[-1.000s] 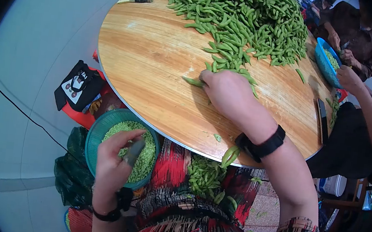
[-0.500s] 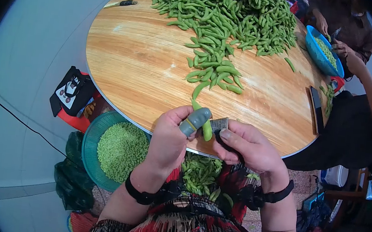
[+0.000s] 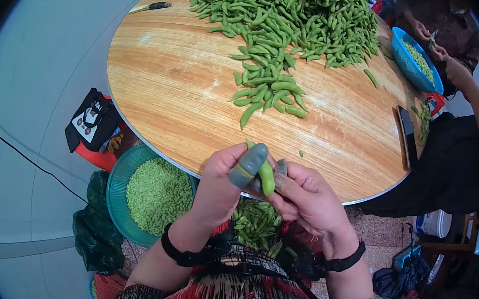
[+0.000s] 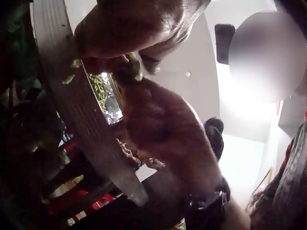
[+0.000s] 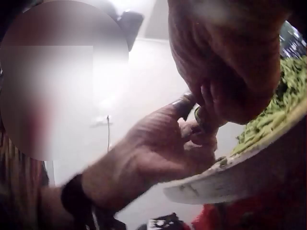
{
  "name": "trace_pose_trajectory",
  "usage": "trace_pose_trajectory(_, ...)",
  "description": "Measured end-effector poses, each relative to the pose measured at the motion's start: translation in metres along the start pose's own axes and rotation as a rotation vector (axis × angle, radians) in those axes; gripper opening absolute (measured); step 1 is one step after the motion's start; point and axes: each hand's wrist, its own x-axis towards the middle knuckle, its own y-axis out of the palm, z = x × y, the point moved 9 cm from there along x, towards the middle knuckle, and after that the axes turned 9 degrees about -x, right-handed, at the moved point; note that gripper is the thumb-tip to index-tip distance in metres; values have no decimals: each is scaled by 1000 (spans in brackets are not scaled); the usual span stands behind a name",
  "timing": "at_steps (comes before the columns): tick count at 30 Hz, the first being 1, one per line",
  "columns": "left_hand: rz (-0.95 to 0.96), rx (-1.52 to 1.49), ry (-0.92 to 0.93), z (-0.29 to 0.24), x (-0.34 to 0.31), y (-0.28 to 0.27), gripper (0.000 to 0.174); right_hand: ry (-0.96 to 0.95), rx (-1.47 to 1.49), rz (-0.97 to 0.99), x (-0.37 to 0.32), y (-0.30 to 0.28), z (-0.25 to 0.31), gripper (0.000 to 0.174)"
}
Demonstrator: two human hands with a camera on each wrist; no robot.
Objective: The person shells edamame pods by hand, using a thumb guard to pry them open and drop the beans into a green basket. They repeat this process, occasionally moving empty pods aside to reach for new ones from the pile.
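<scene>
In the head view a green pod is pinched between the fingers and covered thumb of my left hand, over the table's near edge. A grey-green cover with a yellowish band sits on that thumb. My right hand touches the pod's right side and grips a small grey blade, partly hidden by the fingers. In the right wrist view the left hand meets the right hand at the pod. The left wrist view is dark, with both hands close together.
A heap of pods covers the far part of the round wooden table. Shelled beans fill a green basket at lower left. A phone, a knife and a blue basket lie farther off. People sit at right.
From the pod heap the right hand came back to meet the left, which rose from over the green basket. Since half a second ago the held pod has shifted slightly down, nearer the body.
</scene>
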Motion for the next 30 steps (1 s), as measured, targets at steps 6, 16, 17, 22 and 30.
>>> trace_pose_trajectory(6,-177,295,373,-18,13,-5,26,-460,-1087,-523,0,-9,63,14)
trace_pose_trajectory(16,-427,-18,497,-12,26,-23,28,-566,-1245,-768,22,7,68,15)
trace_pose_trajectory(17,-428,-22,503,-15,26,-24,28,-556,-1312,-789,21,16,65,15)
trace_pose_trajectory(22,-278,88,318,-14,22,-27,32,-573,-949,-677,13,-16,76,14)
trace_pose_trajectory(30,150,782,593,-28,-2,27,49,-439,-437,-427,6,-24,56,18)
